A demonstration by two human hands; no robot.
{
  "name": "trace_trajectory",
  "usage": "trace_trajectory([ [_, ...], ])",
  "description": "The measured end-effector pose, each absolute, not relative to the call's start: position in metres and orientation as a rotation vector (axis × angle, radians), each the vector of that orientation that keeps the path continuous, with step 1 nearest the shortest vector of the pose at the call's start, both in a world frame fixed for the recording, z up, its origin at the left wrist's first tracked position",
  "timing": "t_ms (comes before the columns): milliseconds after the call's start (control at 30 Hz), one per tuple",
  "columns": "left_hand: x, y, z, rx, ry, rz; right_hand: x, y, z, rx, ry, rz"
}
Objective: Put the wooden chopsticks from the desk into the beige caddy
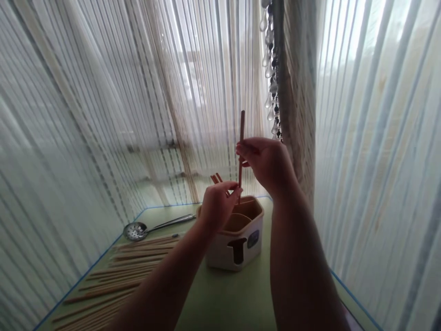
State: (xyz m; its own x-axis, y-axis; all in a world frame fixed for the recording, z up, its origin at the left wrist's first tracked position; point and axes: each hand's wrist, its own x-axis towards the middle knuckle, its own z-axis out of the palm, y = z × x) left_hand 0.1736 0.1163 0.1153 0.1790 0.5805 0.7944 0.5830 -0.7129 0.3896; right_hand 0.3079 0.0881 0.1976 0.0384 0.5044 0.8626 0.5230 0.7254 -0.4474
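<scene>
An upright reddish-brown chopstick [242, 123] stands over the back of a cutlery holder [223, 248], which has a tan rim, pale sides and inner compartments. My right hand [267, 161] is closed round the chopstick's upper part. Lower down, by the rim, my left hand [218, 204] pinches the same stick between thumb and fingers. Its lower end reaches down to the holder's opening. Behind my left hand the tops of a few other chopsticks [215, 178] lean to the left; their lower parts are hidden.
Many loose chopsticks [119, 276] lie in rows on the pale green tabletop [225, 299], partly behind my left forearm. A metal slotted ladle [136, 231] lies beyond them, its handle toward the holder. Sheer striped curtains [206, 92] and a bead string [270, 69] hang around the table.
</scene>
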Motion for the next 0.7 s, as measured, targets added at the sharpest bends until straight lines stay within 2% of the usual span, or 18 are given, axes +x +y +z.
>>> trace_trajectory([
  [133,0.174,0.115,0.116,-2.328,-1.164,-1.642,0.309,0.085,0.199,-0.801,-1.57,0.066],
  [700,0.17,0.115,0.112,-2.299,-1.104,-1.623,0.311,0.081,0.198,-0.854,-1.54,-0.106],
])
